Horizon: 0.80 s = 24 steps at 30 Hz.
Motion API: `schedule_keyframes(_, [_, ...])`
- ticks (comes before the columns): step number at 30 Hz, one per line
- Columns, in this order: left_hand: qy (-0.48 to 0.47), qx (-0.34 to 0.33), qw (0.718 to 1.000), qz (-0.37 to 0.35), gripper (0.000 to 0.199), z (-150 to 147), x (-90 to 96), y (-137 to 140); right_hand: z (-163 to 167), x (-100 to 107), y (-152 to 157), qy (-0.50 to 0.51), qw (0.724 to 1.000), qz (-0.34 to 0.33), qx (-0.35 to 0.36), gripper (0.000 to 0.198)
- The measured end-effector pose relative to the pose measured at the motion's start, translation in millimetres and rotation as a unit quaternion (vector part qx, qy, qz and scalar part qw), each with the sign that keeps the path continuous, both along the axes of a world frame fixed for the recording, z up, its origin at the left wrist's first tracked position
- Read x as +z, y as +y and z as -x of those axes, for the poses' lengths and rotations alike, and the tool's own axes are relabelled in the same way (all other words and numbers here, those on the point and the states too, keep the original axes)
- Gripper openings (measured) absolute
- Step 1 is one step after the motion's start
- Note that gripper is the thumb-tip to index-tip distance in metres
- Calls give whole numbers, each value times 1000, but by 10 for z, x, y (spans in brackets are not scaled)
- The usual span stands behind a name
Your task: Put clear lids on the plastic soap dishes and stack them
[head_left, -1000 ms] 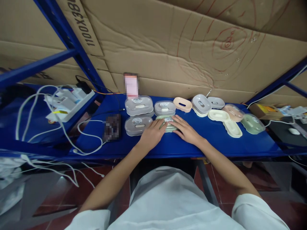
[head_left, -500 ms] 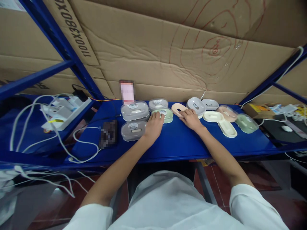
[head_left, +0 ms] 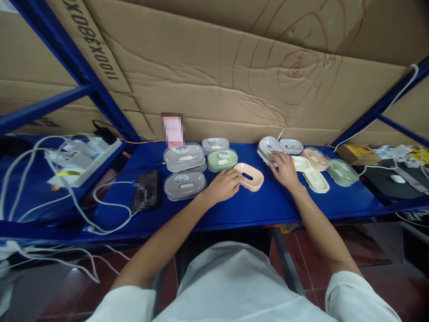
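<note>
A peach soap dish (head_left: pixel 257 179) with a slot in its base lies at the front middle of the table. My left hand (head_left: pixel 224 185) is closed on its left edge. My right hand (head_left: pixel 284 169) rests its fingertips on the front right edge of a grey soap dish (head_left: pixel 269 145), the thumb spread away from the other fingers. Just right of that hand lie joined cream trays (head_left: pixel 317 180). A green soap box (head_left: pixel 219 162) with a clear lid stands behind my left hand.
Grey lidded soap boxes (head_left: pixel 185 185) stand at the left. A grey dish (head_left: pixel 291 145), a peach box (head_left: pixel 315 158) and a green box (head_left: pixel 342 173) are at the right. A phone (head_left: pixel 173 129) leans on the cardboard (head_left: pixel 201 98). White cables (head_left: pixel 115 182) and a power strip (head_left: pixel 87 165) lie left.
The peach soap dish has come toward me from the back row. My left hand has left the green box and taken the dish; my right hand has moved right, onto the grey dish.
</note>
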<state>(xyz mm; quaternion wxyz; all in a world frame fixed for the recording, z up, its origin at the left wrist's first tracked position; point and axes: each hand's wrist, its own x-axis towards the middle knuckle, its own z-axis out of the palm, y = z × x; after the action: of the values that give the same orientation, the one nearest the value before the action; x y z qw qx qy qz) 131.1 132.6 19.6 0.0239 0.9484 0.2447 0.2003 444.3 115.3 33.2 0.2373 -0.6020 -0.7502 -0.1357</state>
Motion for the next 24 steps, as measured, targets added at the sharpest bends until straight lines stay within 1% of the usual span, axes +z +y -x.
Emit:
schedule_keyframes(2, [-2, -1, 1000, 6, 25, 33, 21, 27, -63, -40, 130, -35, 999, -7, -39, 55])
schedule_keyframes(4, [-4, -7, 1000, 9, 23, 45, 41, 40, -135, -52, 255, -51, 997, -7, -62, 60])
schedule_keyframes(5, [-5, -11, 1000, 10, 23, 45, 48, 39, -173, -46, 314, -48, 997, -4, -65, 59])
schedule_keyframes(8, [-3, -26, 1000, 13, 21, 41, 55, 4, -249, -6, 443, -10, 999, 1, -50, 46])
schedule_keyframes(10, [0, -35, 999, 17, 20, 49, 54, -34, -226, 6, 462, 9, 999, -3, -39, 45])
schedule_keyframes(12, [2, -37, 999, 21, 20, 67, 56, -81, -129, -10, 428, 10, 1000, -4, -11, 45])
schedule_keyframes(15, [3, -31, 999, 25, 19, 117, 70, -177, 94, -73, 345, 18, 997, 16, 73, 43])
schedule_keyframes(17, [6, -13, 1000, 22, 20, 176, 77, -274, 220, -114, 316, 40, 991, 42, 124, 46])
schedule_keyframes(19, [8, 23, 1000, 15, 20, 265, 65, -403, 271, -130, 314, 68, 984, 63, 149, 50])
schedule_keyframes(21, [4, 68, 998, 10, 23, 373, 24, -555, 229, -113, 320, 90, 985, 59, 137, 53])
schedule_keyframes(22, [-3, 84, 996, 13, 26, 426, -7, -634, 179, -95, 320, 93, 988, 50, 113, 53])
schedule_keyframes(24, [-21, 103, 994, 24, 33, 510, -78, -780, 53, -56, 307, 62, 997, 45, 29, 53])
